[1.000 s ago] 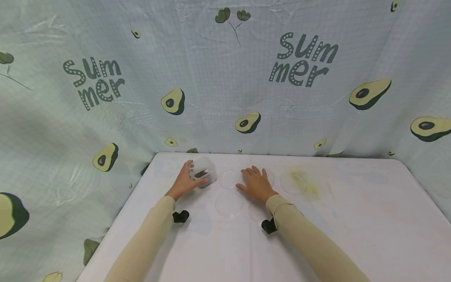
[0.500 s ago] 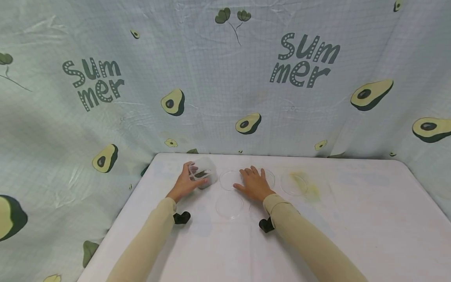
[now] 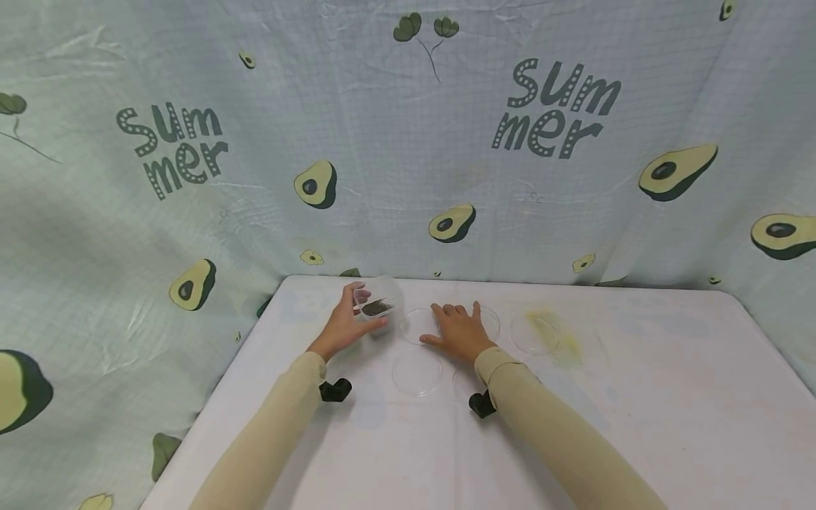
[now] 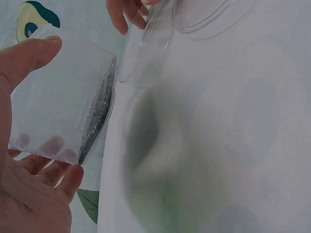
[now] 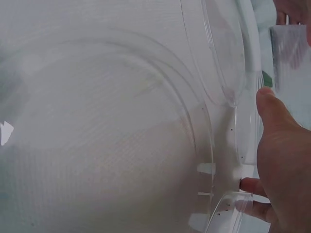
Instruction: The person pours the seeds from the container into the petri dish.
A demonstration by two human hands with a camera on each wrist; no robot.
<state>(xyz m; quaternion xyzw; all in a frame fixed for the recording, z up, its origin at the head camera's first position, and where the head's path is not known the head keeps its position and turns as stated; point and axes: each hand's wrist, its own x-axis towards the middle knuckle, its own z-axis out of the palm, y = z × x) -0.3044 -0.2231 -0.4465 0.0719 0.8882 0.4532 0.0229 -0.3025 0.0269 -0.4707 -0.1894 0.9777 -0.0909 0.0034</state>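
Note:
My left hand (image 3: 344,326) grips a clear plastic box (image 4: 53,92) at the back left of the table, its thumb on one side and its fingers on the other. Small dark grains (image 4: 101,104) lie gathered along one side of the box, which is tilted above the tabletop. In the middle, my right hand (image 3: 460,331) rests with spread fingers over a clear round dish (image 3: 489,322), partly covering it. The right wrist view shows its fingertips (image 5: 248,185) at a clear rim. Left of this hand lies another clear dish (image 3: 416,326).
More clear dishes lie nearby: a front dish (image 3: 417,373), one partly under the right wrist (image 3: 464,382), and a right dish (image 3: 532,334) beside a yellow stain (image 3: 564,343). A printed curtain (image 3: 382,142) hangs behind the white table (image 3: 669,397).
My left hand has raised the box slightly and shifted it right, tilting it so more of the grains show. The right hand has shifted slightly left and stays over the dish.

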